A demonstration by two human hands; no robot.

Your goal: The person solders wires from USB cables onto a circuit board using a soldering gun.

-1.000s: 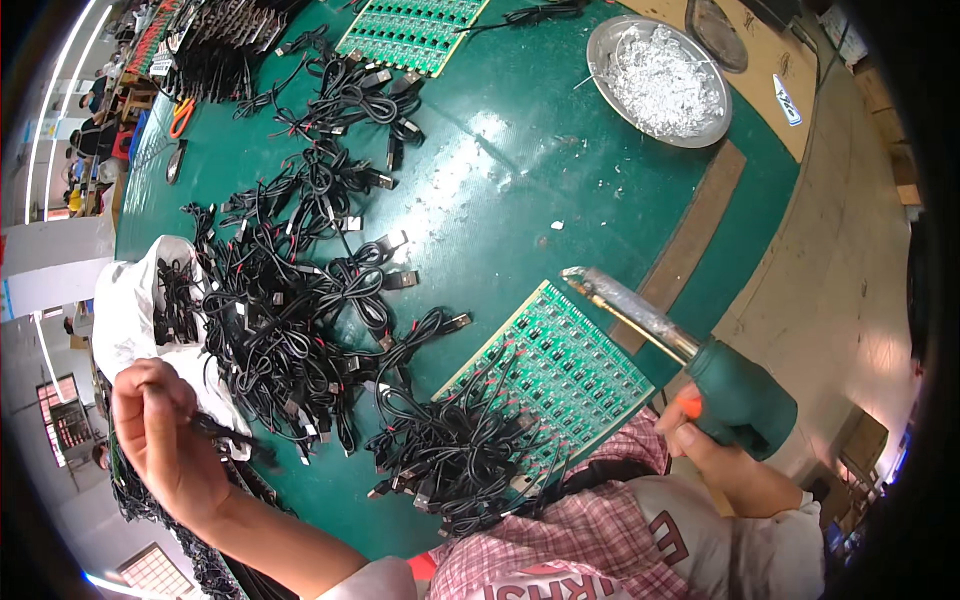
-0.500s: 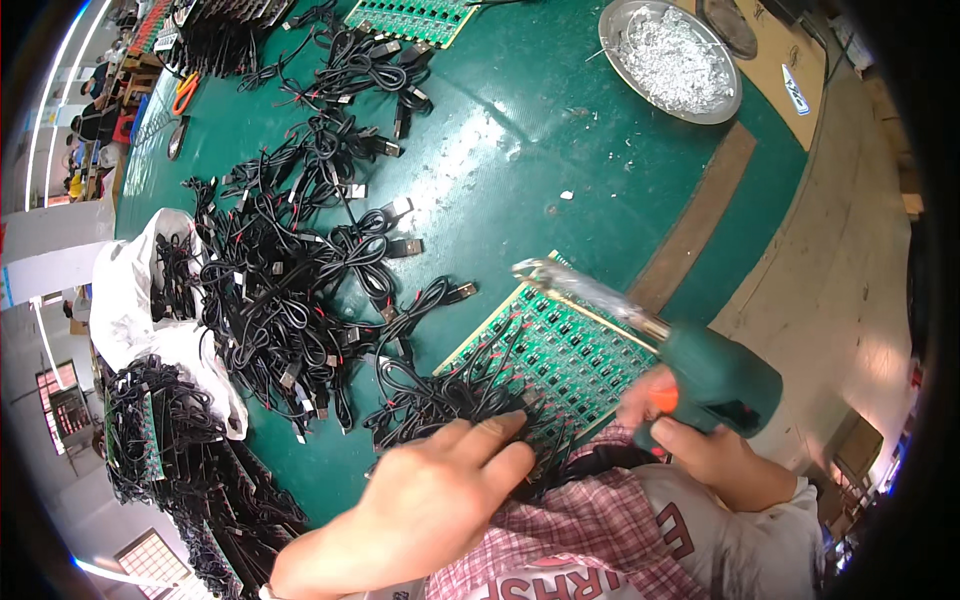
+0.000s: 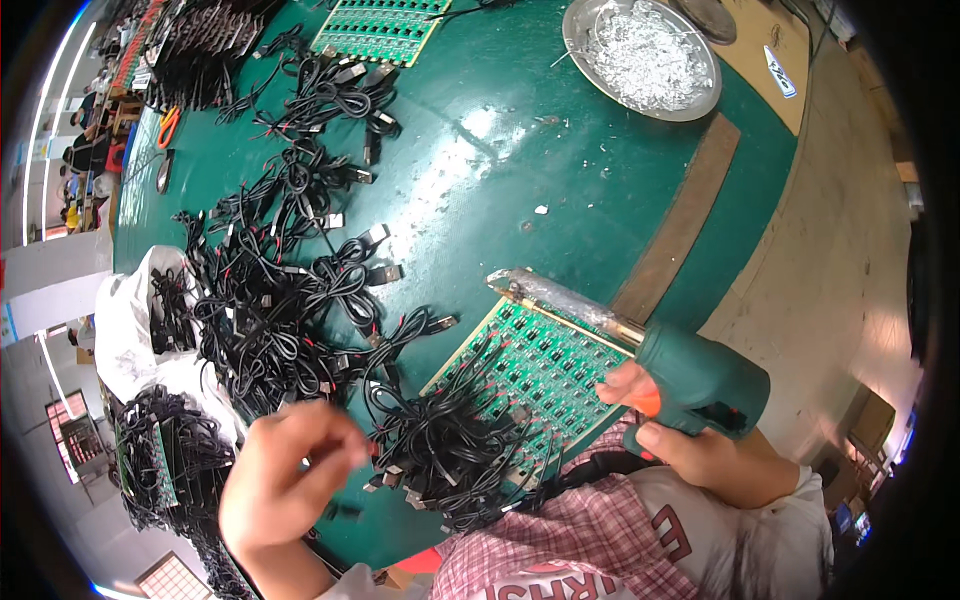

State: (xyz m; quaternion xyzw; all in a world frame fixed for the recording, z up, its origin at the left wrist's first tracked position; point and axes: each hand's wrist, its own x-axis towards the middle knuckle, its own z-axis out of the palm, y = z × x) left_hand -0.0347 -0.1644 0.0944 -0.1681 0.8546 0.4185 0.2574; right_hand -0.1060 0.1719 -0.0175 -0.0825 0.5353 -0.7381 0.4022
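My right hand point(image 3: 690, 435) grips the green handle of a soldering gun point(image 3: 705, 380), its fingers at the orange trigger. The gun's metal barrel points left, its tip over the far corner of a green circuit board panel point(image 3: 555, 365). Black cables point(image 3: 450, 450) lie bundled across the panel's near left part, some with ends on the board. My left hand point(image 3: 285, 485) is apart from the panel, beside the large heap of black USB cables point(image 3: 270, 310). Its fingers are curved and smeared by motion, so whether they hold anything does not show.
A metal dish point(image 3: 645, 60) of silvery scraps stands at the far right, near a brown flat strip point(image 3: 680, 220). Another circuit board panel point(image 3: 380, 28) lies at the back. On the left are a white bag point(image 3: 125, 330), cabled boards point(image 3: 170, 450) and orange-handled scissors point(image 3: 168, 127).
My left hand has moved left, away from the cables on the panel. My right hand still grips the soldering gun, which looks steadier. The whole view has shifted slightly.
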